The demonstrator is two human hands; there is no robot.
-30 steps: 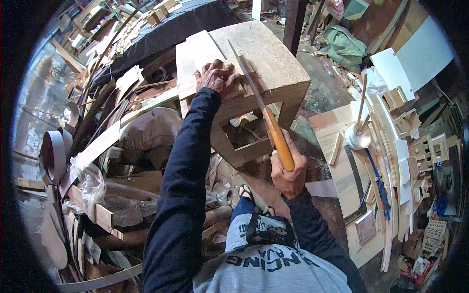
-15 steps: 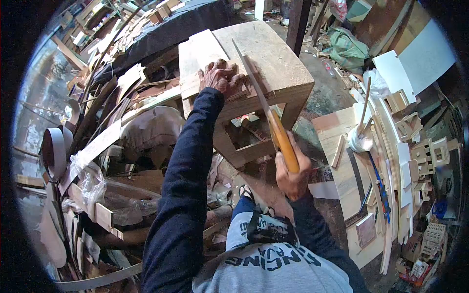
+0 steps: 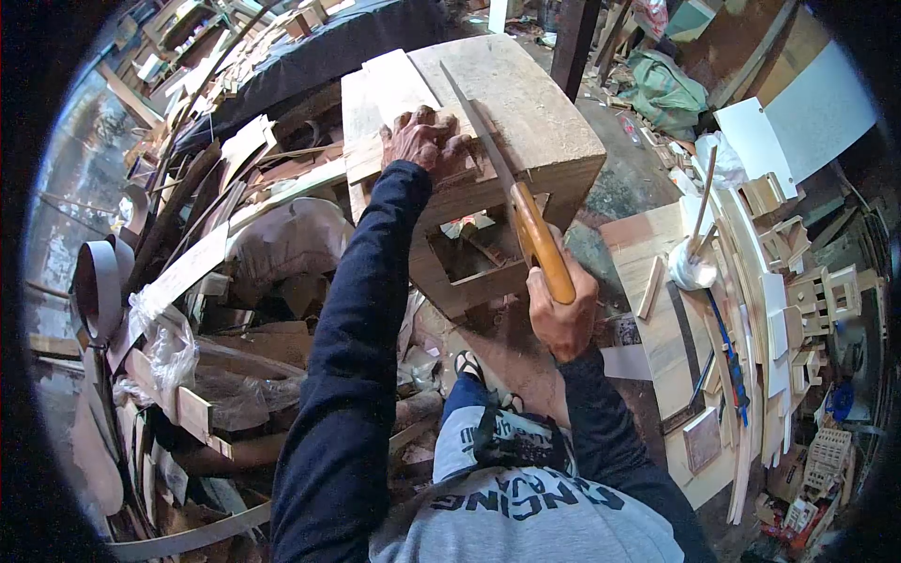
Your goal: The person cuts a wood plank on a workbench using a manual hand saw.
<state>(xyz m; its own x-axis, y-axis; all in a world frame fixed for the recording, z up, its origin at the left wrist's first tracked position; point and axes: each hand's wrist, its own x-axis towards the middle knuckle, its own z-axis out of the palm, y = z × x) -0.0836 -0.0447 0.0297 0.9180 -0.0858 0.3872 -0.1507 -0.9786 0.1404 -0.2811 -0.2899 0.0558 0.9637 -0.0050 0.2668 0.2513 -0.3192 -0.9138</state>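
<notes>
My right hand (image 3: 563,310) is closed round the orange-brown wooden handle of a handsaw (image 3: 544,249). The saw's long tapered blade points away from me across the top of a wooden workbench (image 3: 549,108). Close to the left of the blade, my left hand (image 3: 422,143) presses down with bent fingers, gripping a pale wooden board (image 3: 399,80) against the bench top. The near end of that board is partly hidden under the fingers. Where the blade meets the wood is hard to make out.
Offcuts, plastic wrap and a curved strip (image 3: 99,281) crowd the left side. At right, a plywood sheet (image 3: 648,253) bears a white pot (image 3: 692,269) with sticks, wood strips and a blue tool (image 3: 735,375). A dark post (image 3: 572,47) rises behind the bench.
The saw and my right hand have moved forward, away from my body, along the blade's line. My left hand stays at nearly the same spot on the board.
</notes>
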